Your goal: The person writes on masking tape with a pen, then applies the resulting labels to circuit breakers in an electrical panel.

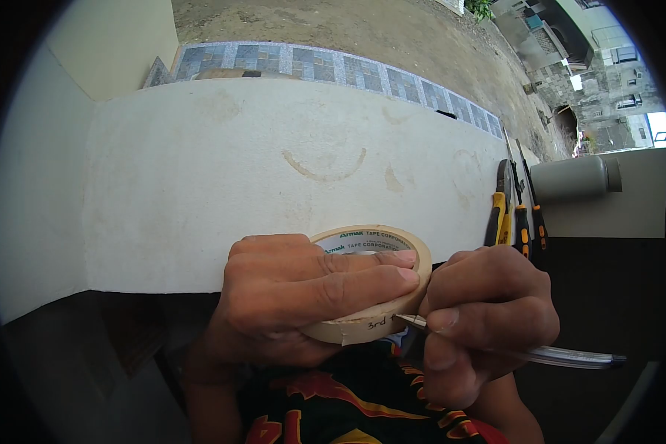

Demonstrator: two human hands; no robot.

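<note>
A roll of masking tape (pixel 377 230) is tilted up at the near edge of the white table, with printed lettering inside its core. My left hand (pixel 296 296) grips it, fingers lying across the top and the core opening. Handwriting that starts "3rd" shows in dark ink on the tape's outer face. My right hand (pixel 488 318) pinches a clear ballpoint pen (pixel 570 358). The pen's tip touches the tape at the end of the writing, and its dark end points right. My right knuckles are close beside the roll.
Pliers (pixel 499 207) with yellow and black handles lie at the table's right edge, beside screwdrivers (pixel 538 222) with black and orange handles. The white table (pixel 200 185) carries brown ring stains. A grey cylindrical container (pixel 573 177) stands beyond the tools.
</note>
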